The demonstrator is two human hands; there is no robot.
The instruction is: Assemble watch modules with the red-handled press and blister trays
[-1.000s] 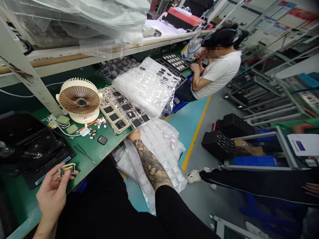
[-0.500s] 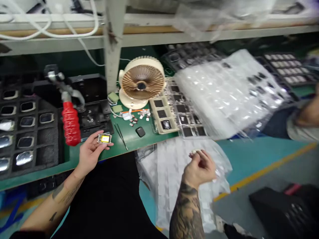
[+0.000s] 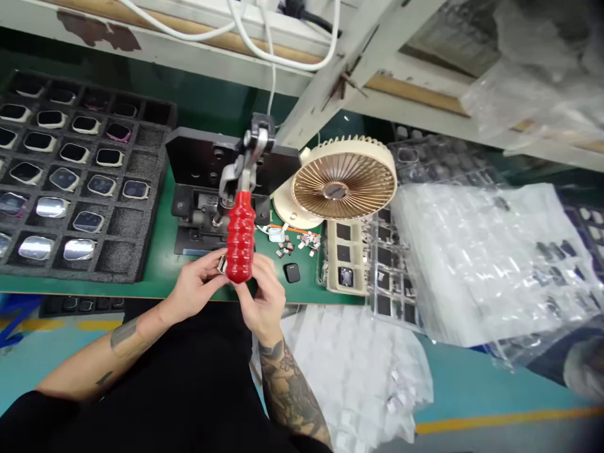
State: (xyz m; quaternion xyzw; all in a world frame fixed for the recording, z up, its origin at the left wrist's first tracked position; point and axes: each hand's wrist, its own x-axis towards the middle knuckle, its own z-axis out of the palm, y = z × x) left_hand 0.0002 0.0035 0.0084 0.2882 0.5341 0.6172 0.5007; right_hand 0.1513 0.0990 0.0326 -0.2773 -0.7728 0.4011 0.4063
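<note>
We have the small watch case point(image 3: 221, 265) above the near side of the worktop point(image 3: 160, 264), partly hidden by the red handle point(image 3: 240, 239). Our left hand point(image 3: 193, 286) pinches it between the fingers; we cannot tell how our right hand's point(image 3: 264, 299) fingers close. Left lies the foam tray point(image 3: 123, 246); right, a black piece point(image 3: 292, 272), with the fan point(image 3: 346, 182) farther off.

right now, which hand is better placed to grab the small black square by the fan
Probably the right hand: it is nearest the black square. The left hand is farther off, on the other side of the red handle, with its fingers on a small case.
</note>
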